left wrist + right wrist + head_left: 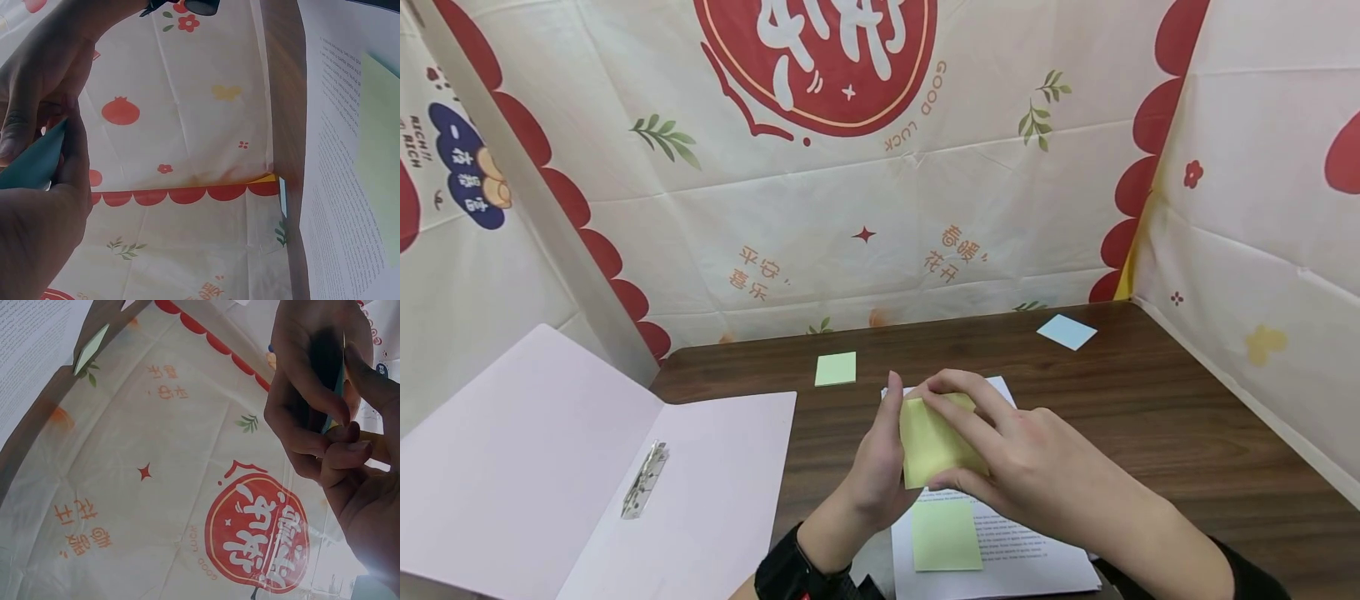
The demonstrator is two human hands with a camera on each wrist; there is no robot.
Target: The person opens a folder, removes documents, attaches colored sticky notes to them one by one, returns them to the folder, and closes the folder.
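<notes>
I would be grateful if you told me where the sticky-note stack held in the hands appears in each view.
Head: the sticky-note stack is below and right of centre, between the left hand and right hand.
Left wrist: at the left edge, about mid-height, looking teal.
Right wrist: upper right, nearly edge-on, partly hidden.
Shared landmark: the brown wooden table, visible in all three.
</notes>
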